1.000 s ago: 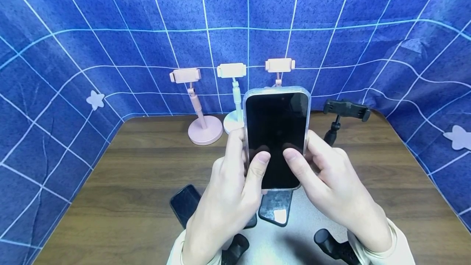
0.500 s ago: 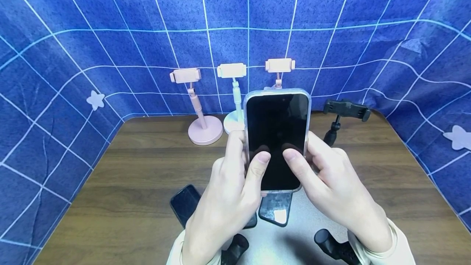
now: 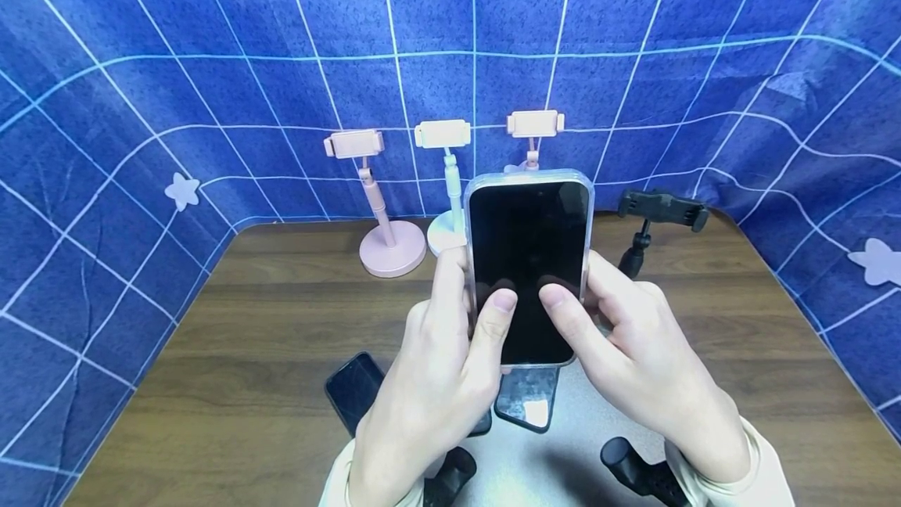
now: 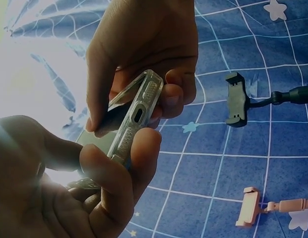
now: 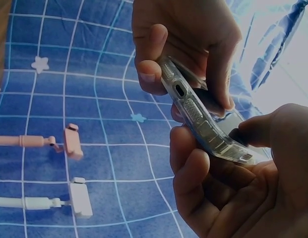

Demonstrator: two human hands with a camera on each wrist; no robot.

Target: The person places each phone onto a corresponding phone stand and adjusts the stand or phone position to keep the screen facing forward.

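Observation:
A smartphone point(image 3: 531, 241) with a dark screen, in a clear case, is held upright between both hands in the head view. My left hand point(image 3: 439, 366) grips its left side, thumb lying on the lower screen. On the opposite side my right hand point(image 3: 637, 343) holds the edge, its thumb also on the glass. Both wrist views show the clear case's bottom edge point(image 4: 136, 116) with its port cutout, and fingers curled behind the phone point(image 5: 196, 109). In the head view the phone covers most of a pink stand behind it.
A pink phone stand point(image 3: 390, 249), a pale blue one point(image 3: 453, 186) and a black one point(image 3: 662, 210) stand at the table's back. Other phones lie nearer, one on the left point(image 3: 355, 390) and one below the hands point(image 3: 528, 397). Blue gridded cloth point(image 3: 436, 14) surrounds the table point(image 3: 281, 319).
The phone's top edge has dipped very slightly toward me since one second ago. Both hands keep the same hold on it.

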